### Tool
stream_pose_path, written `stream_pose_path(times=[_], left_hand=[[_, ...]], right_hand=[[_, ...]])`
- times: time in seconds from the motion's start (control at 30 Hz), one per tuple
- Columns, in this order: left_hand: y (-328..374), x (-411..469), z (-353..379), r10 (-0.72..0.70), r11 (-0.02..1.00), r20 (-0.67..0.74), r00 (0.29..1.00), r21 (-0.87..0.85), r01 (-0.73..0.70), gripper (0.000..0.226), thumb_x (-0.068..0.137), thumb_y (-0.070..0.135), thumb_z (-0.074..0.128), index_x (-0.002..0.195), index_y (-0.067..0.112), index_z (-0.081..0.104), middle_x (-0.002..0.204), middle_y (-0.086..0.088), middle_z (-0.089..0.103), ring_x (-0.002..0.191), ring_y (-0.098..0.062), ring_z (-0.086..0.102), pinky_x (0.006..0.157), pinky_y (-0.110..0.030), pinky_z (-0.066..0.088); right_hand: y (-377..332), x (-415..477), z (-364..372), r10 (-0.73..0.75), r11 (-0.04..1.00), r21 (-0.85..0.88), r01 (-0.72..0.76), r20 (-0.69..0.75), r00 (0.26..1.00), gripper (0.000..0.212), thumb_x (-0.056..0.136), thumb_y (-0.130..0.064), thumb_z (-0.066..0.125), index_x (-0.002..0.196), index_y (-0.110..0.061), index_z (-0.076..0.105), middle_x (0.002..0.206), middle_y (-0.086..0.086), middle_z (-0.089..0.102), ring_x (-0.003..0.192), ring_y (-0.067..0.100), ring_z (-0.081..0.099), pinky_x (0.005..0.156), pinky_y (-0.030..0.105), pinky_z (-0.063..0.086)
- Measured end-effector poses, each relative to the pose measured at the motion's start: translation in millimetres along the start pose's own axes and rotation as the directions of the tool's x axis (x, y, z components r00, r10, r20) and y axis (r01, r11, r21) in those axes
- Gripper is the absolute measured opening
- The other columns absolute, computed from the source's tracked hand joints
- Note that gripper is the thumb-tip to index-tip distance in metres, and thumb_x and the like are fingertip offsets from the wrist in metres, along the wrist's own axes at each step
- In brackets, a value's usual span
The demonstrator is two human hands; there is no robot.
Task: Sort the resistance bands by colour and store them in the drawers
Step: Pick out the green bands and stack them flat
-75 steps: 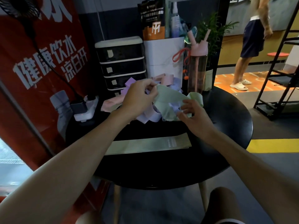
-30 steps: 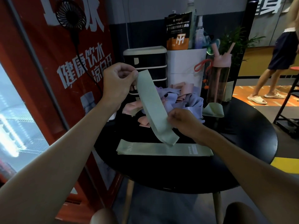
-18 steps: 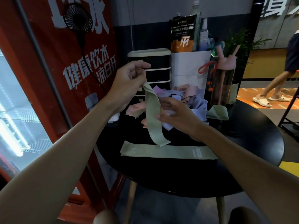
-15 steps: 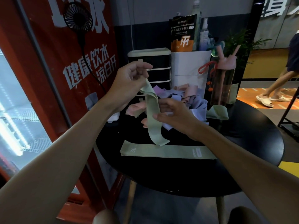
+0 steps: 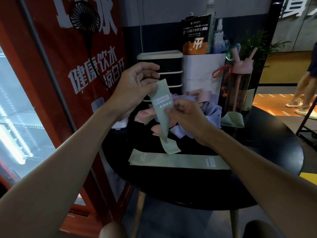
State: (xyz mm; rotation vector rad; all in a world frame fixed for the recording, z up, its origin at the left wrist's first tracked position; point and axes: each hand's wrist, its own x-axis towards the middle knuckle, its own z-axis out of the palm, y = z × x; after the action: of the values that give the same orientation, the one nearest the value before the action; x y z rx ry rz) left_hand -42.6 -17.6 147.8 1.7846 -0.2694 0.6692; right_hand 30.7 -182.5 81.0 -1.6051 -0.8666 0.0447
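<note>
You hold the held band (image 5: 162, 117) upright over the flat band (image 5: 178, 161), which lies crosswise.
Your left hand (image 5: 135, 85) pinches its top end; your right hand (image 5: 187, 115), nearer the table (image 5: 267, 152), pinches its middle.

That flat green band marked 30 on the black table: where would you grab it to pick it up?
Probably at its right short end, pinched from above and from the right. The flat green band lies flat on the table, so only an end or edge offers a lip, and the held band dangles near its middle.
</note>
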Motion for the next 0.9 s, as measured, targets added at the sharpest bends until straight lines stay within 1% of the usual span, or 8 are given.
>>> stream_pose_path(times=[0.07, 0.17, 0.37, 0.43, 0.57, 0.63, 0.77, 0.9], left_hand=[[-3, -1, 4, -0.039, 0.999, -0.076, 0.996, -0.019, 0.038, 0.045, 0.088, -0.004, 0.069, 0.128, 0.013, 0.055, 0.114, -0.011, 0.064, 0.101, -0.015, 0.068, 0.088, -0.03, 0.056], [-10, -5, 12, -0.105, 0.994, -0.126, 0.987, -0.049, 0.099, 0.051, 0.086, 0.0, 0.074, 0.128, 0.015, 0.049, 0.105, -0.009, 0.073, 0.097, -0.021, 0.073, 0.086, -0.037, 0.059], [-8, -12, 24, -0.108, 0.989, -0.208, 0.972, -0.125, 0.083, 0.051, 0.088, -0.002, 0.069, 0.125, 0.018, 0.041, 0.102, -0.017, 0.072, 0.088, -0.019, 0.071, 0.072, -0.03, 0.058], [-12, -16, 31, -0.193, 0.971, -0.167, 0.967, -0.177, 0.163, 0.052, 0.091, 0.002, 0.068, 0.131, 0.016, 0.04, 0.112, -0.013, 0.069, 0.096, -0.017, 0.07, 0.068, -0.025, 0.058], [-42, -36, 42, -0.335, 0.941, 0.056, 0.94, -0.026, 0.337, 0.042, 0.089, 0.005, 0.072, 0.126, 0.013, 0.055, 0.115, -0.008, 0.071, 0.102, -0.021, 0.071, 0.081, -0.033, 0.061], [-58, -46, 44, -0.326, 0.945, 0.113, 0.938, 0.01, 0.327, 0.023, 0.092, 0.003, 0.067, 0.115, 0.006, 0.065, 0.105, -0.009, 0.075, 0.091, -0.019, 0.073, 0.074, -0.032, 0.06], [-68, -54, 35, -0.331, 0.943, 0.115, 0.937, 0.061, 0.326, 0.009, 0.097, 0.008, 0.062, 0.093, 0.006, 0.07, 0.082, -0.003, 0.077, 0.073, -0.01, 0.07, 0.067, -0.02, 0.052], [-65, -53, 19, -0.349, 0.935, 0.134, 0.927, 0.114, 0.336, 0.007, 0.095, 0.012, 0.064, 0.099, 0.014, 0.07, 0.092, -0.011, 0.077, 0.081, -0.015, 0.071, 0.073, -0.024, 0.054]], right_hand=[[-2, 2, -1, -0.01, 1.0, 0.014, 0.011, -0.055, 0.998, 0.005, 0.094, -0.012, 0.063, 0.089, -0.013, 0.064, 0.088, 0.002, 0.072, 0.078, 0.008, 0.067, 0.07, 0.025, 0.054], [-10, 5, -3, -0.011, 0.999, 0.034, 0.015, -0.107, 0.994, 0.006, 0.093, -0.012, 0.064, 0.093, -0.006, 0.063, 0.081, -0.002, 0.072, 0.074, 0.004, 0.067, 0.068, 0.022, 0.054], [-34, 11, -11, -0.017, 0.999, 0.027, 0.021, -0.141, 0.99, 0.016, 0.091, -0.014, 0.067, 0.099, 0.0, 0.066, 0.093, 0.016, 0.074, 0.091, 0.032, 0.07, 0.082, 0.049, 0.057], [-41, 15, -15, -0.028, 0.999, 0.021, 0.033, -0.198, 0.98, 0.006, 0.091, -0.009, 0.066, 0.086, -0.005, 0.065, 0.089, 0.018, 0.073, 0.085, 0.031, 0.07, 0.079, 0.049, 0.057], [-47, 19, -24, 0.007, 0.997, 0.074, 0.015, -0.297, 0.955, 0.012, 0.093, -0.01, 0.063, 0.083, -0.016, 0.062, 0.079, -0.004, 0.07, 0.069, 0.009, 0.067, 0.069, 0.037, 0.06], [-43, 18, -29, 0.025, 0.997, 0.083, 0.004, -0.345, 0.938, 0.005, 0.093, -0.011, 0.064, 0.091, -0.007, 0.062, 0.086, 0.003, 0.07, 0.079, 0.017, 0.069, 0.077, 0.041, 0.06], [-26, 10, -38, 0.076, 0.992, 0.126, -0.025, -0.417, 0.906, 0.026, 0.087, -0.018, 0.067, 0.098, 0.003, 0.059, 0.099, 0.032, 0.064, 0.095, 0.047, 0.063, 0.075, 0.062, 0.055], [-6, 0, -50, 0.161, 0.976, 0.207, -0.065, -0.493, 0.855, 0.016, 0.089, -0.012, 0.066, 0.1, -0.001, 0.067, 0.099, 0.025, 0.069, 0.087, 0.033, 0.07, 0.074, 0.047, 0.061]])
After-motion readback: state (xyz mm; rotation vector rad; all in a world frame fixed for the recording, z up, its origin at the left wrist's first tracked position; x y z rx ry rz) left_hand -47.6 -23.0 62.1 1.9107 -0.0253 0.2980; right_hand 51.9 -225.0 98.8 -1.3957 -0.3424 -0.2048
